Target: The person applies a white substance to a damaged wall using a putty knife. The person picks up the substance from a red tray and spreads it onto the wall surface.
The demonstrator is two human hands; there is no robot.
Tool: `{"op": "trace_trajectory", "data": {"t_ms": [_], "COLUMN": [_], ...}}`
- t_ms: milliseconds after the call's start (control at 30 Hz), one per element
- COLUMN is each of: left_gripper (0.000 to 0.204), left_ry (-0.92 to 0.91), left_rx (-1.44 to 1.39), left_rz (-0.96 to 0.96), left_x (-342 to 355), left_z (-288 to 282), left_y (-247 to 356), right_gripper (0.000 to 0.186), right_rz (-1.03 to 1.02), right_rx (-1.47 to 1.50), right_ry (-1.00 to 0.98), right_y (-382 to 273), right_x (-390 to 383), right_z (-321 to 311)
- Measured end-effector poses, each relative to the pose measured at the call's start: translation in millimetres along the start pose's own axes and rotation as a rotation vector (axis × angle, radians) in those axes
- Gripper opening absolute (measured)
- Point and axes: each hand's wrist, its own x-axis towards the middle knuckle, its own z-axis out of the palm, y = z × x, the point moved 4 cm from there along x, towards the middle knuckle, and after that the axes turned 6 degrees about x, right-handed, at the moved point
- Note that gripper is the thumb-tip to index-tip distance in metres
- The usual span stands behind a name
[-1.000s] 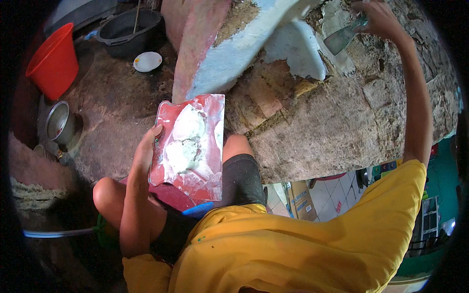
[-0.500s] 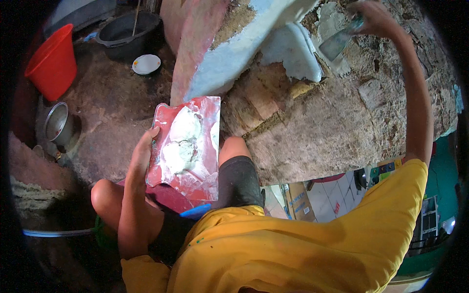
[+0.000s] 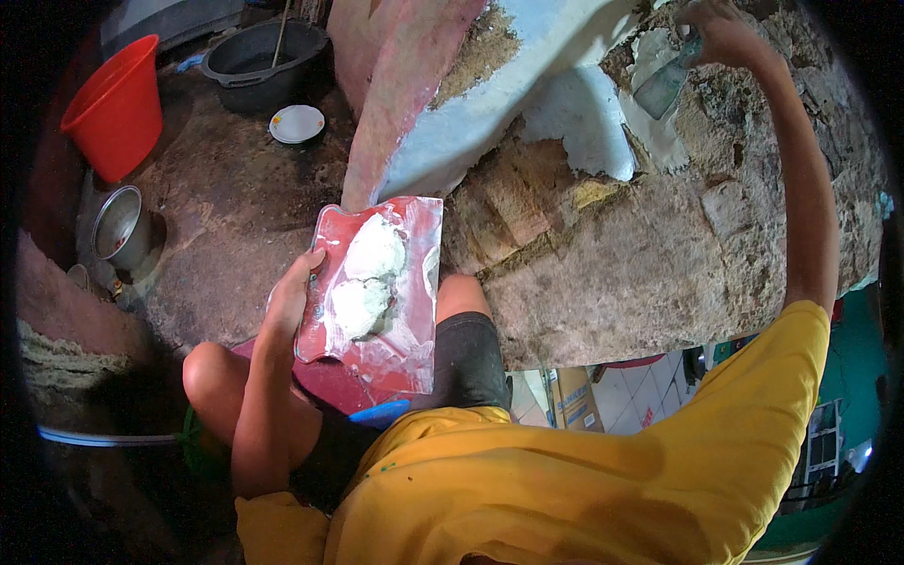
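Note:
My left hand (image 3: 295,285) grips the left edge of a red board (image 3: 410,363), its thumb on the top face. Two joined mounds of white putty (image 3: 369,273) sit on the board, with thin white smears around them. At the upper right, my right hand (image 3: 727,40) is closed round the handle of a putty knife (image 3: 663,87). The knife's wide, translucent-looking blade lies against a pale patch (image 3: 667,141) on the rough wall (image 3: 650,254). Left of it, white-painted plaster (image 3: 574,113) ends in a broken edge above bare, brownish masonry.
A red bucket (image 3: 115,108), a black tub (image 3: 268,66) with a stick in it, a white plate (image 3: 297,123) and a metal pot (image 3: 122,226) stand on the dark floor at left. My bent knees flank the board. A blue object (image 3: 380,412) lies beneath it.
The surroundings have shifted slightly right and down in view. Against the wall, the putty knife has slid a little upward over the pale patch. My left hand still holds the board.

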Motion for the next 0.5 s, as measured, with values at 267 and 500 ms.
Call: {"op": "trace_trajectory", "data": {"t_ms": [267, 500], "left_gripper": [0.038, 0.043], "left_ry": [-0.076, -0.066], "left_rx": [-0.138, -0.066], "left_rz": [0.015, -0.003], "left_x": [4, -6], "left_z": [7, 9], "left_y": [-1, 3], "right_gripper": [0.071, 0.063], "right_rz": [0.101, 0.044], "right_rx": [-0.081, 0.025], "right_ry": [0.064, 0.058], "right_y": [38, 23], "right_x": [6, -12], "right_z": [-41, -42]}}
